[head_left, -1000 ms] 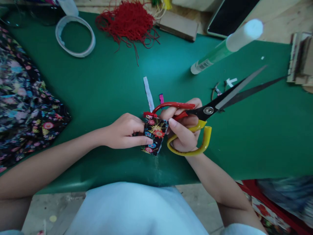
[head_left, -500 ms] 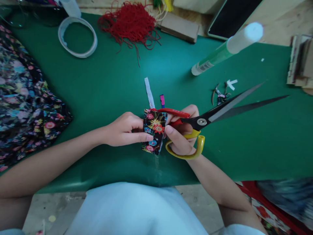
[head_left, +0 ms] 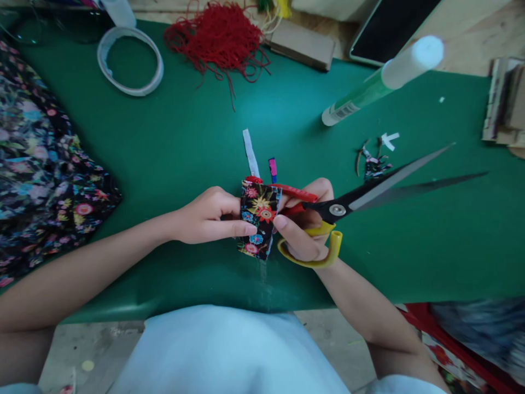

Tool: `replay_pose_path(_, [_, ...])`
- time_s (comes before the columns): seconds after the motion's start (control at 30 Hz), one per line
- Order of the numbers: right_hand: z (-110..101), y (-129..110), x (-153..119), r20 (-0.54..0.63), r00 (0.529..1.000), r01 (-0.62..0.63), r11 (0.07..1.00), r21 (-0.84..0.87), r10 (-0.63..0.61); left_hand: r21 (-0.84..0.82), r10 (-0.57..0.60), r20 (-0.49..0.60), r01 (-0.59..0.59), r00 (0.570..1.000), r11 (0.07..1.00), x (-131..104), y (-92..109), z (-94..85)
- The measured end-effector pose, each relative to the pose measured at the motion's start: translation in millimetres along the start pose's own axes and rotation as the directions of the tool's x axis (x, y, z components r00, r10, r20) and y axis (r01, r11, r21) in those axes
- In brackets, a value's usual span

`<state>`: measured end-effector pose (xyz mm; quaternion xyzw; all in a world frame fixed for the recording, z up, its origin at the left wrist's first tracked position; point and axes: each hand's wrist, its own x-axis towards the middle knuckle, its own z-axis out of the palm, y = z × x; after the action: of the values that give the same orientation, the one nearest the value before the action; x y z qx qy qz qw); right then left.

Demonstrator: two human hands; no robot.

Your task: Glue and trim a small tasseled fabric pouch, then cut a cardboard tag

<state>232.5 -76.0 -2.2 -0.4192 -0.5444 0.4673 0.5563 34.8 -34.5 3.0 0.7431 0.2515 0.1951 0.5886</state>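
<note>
My left hand (head_left: 211, 216) pinches a small black floral fabric piece (head_left: 259, 210), thumb on its front and fingers behind it. At the right edge of the fabric, the thumb of my right hand (head_left: 305, 230) touches it. Hooked in my right hand are scissors (head_left: 337, 210) with red and yellow handles; their blades point right, slightly apart. Beyond the fabric lie a white strip (head_left: 250, 153) and a small pink-and-blue piece (head_left: 273, 168). The fingers behind the fabric are hidden.
A glue stick (head_left: 361, 90) stands upright at the back right, near fabric scraps (head_left: 373, 162). Red cord (head_left: 217, 41), a roll of tape (head_left: 107, 71) and cardboard (head_left: 303, 46) lie at the back. Floral cloth (head_left: 53, 164) covers the left side of the green table (head_left: 184, 137).
The scissor blades have swung slightly downward in the picture. My right thumb has shifted a little left on the fabric's edge. My left hand keeps its hold.
</note>
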Motion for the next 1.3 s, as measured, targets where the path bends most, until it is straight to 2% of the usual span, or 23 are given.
replay_pose_path(0.1, [1,1,0,0.019,0.999,0.044,0.998,0.051,-0.045,-0.017,0.005,-0.012,-0.006,1.0,1.0,0,-1,0.1])
replay_pose_path(0.2, [2,1,2,0.079,0.996,0.019,0.991,0.134,-0.029,-0.028,-0.008,-0.006,0.008,1.0,1.0,0,-1,-0.3])
replay_pose_path(0.37, [2,-2,3,0.044,0.999,0.01,0.996,0.089,-0.014,-0.031,0.001,-0.014,-0.002,1.0,1.0,-1,-2,-0.8])
replay_pose_path(0.57, [-1,0,-1,0.128,0.992,-0.026,0.983,0.184,0.002,-0.143,-0.031,-0.112,0.015,0.993,0.99,-1,-1,3.9])
replay_pose_path(0.63, [-3,2,-4,0.129,0.992,-0.026,0.991,0.132,0.009,-0.194,-0.073,-0.162,0.041,0.984,0.98,-1,0,5.9])
replay_pose_path(0.77, [-3,5,-5,0.049,0.999,0.006,0.998,-0.065,-0.003,-0.247,-0.141,-0.226,0.083,0.964,0.965,0,1,8.0])
replay_pose_path(0.93, [1,6,-1,-0.004,0.992,0.121,0.984,-0.128,-0.123,-0.1,-0.101,-0.219,0.081,0.971,0.992,1,3,10.0])
replay_pose_path(1.03, [2,4,0,0.009,0.996,0.091,0.992,-0.086,-0.09,-0.018,-0.063,-0.186,0.061,0.981,0.998,1,3,10.9])
replay_pose_path(1.13, [4,3,1,0.013,0.998,0.066,0.995,-0.074,-0.065,-0.011,-0.048,-0.165,0.047,0.985,0.999,1,3,10.4])
replay_pose_path(1.3, [7,5,4,-0.034,0.992,0.118,0.99,-0.081,-0.121,-0.026,-0.055,-0.15,0.052,0.987,0.998,1,3,8.7])
